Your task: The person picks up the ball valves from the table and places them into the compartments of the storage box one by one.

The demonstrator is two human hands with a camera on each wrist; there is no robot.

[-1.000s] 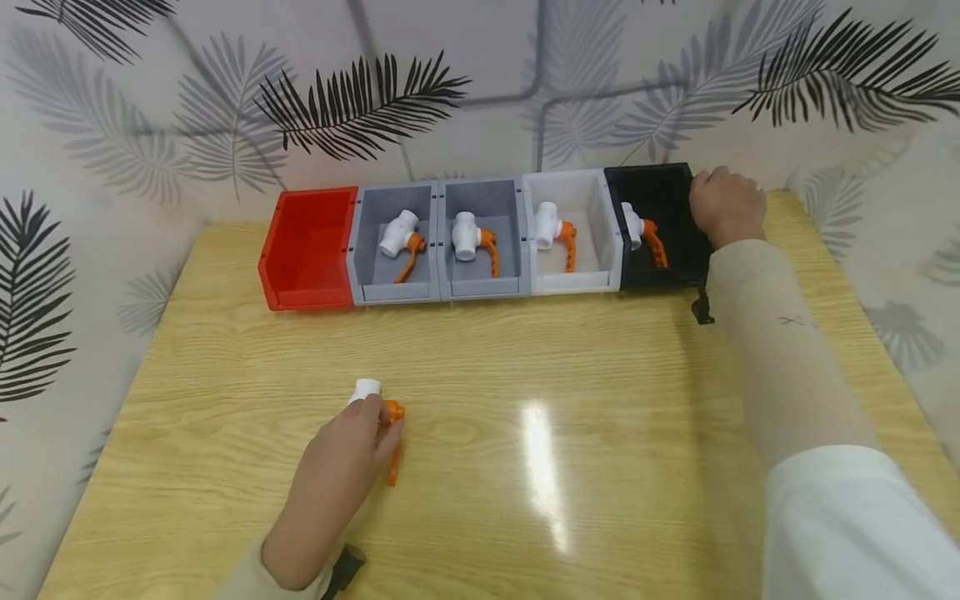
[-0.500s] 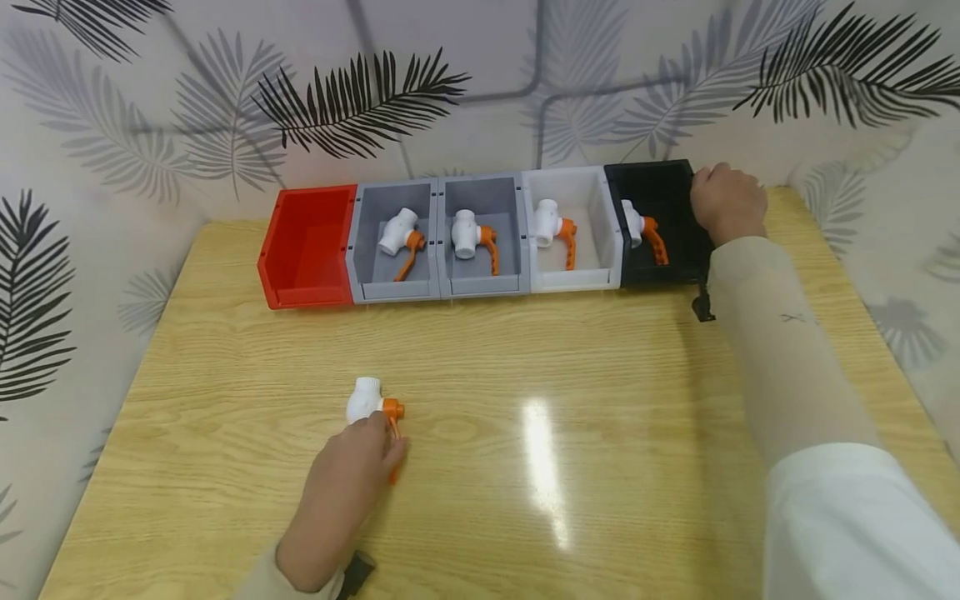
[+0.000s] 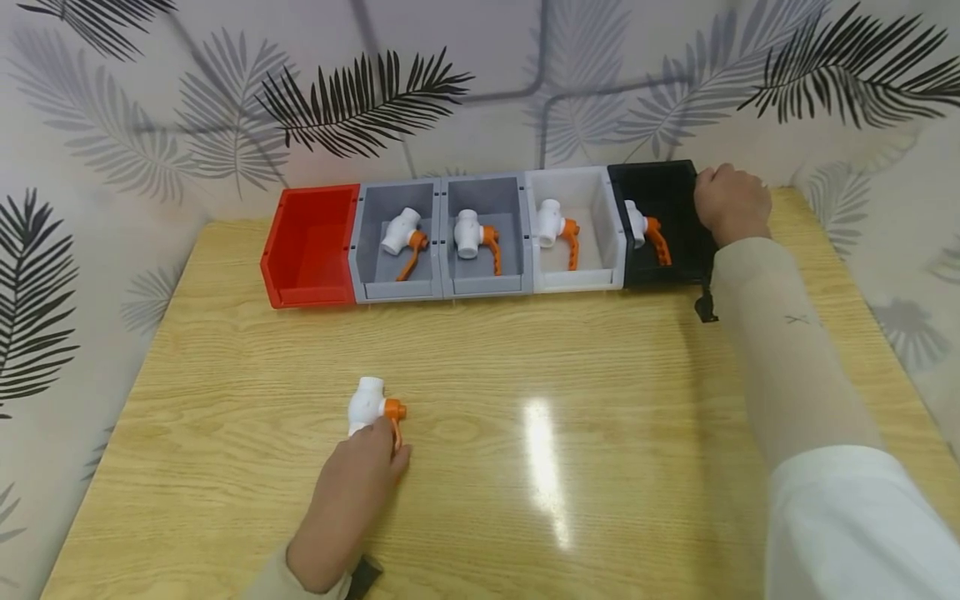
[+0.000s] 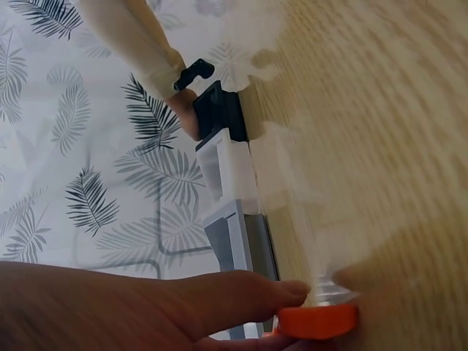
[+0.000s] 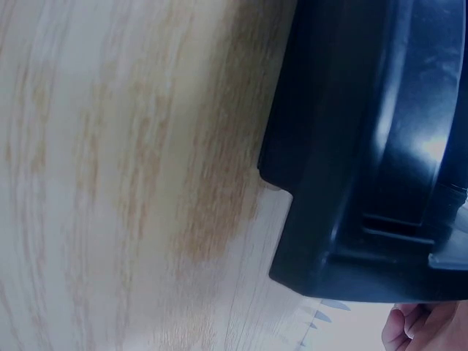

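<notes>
A white ball valve (image 3: pixel 366 406) with an orange lever handle lies on the table at front left. My left hand (image 3: pixel 351 487) is over its near end and handle, covering most of the lever. In the left wrist view my thumb touches the orange handle (image 4: pixel 318 322) on one side, with fingers partly visible below it. At the back right, my right hand (image 3: pixel 733 204) grips the right wall of a black bin (image 3: pixel 660 276). That bin holds another ball valve (image 3: pixel 657 242). The right wrist view shows the bin's black edge close up, with a few fingers at the lower corner.
A row of joined bins stands along the table's back: red (image 3: pixel 311 296), two grey (image 3: pixel 397 290) (image 3: pixel 487 286), white (image 3: pixel 573 281), then black. The grey and white bins each hold a ball valve. A patterned backdrop (image 3: pixel 480 67) rises behind the wooden table (image 3: pixel 465 358).
My left hand has slid toward me along the valve, from its body down to the lever, uncovering more of the white body. My right hand stays on the black bin.
</notes>
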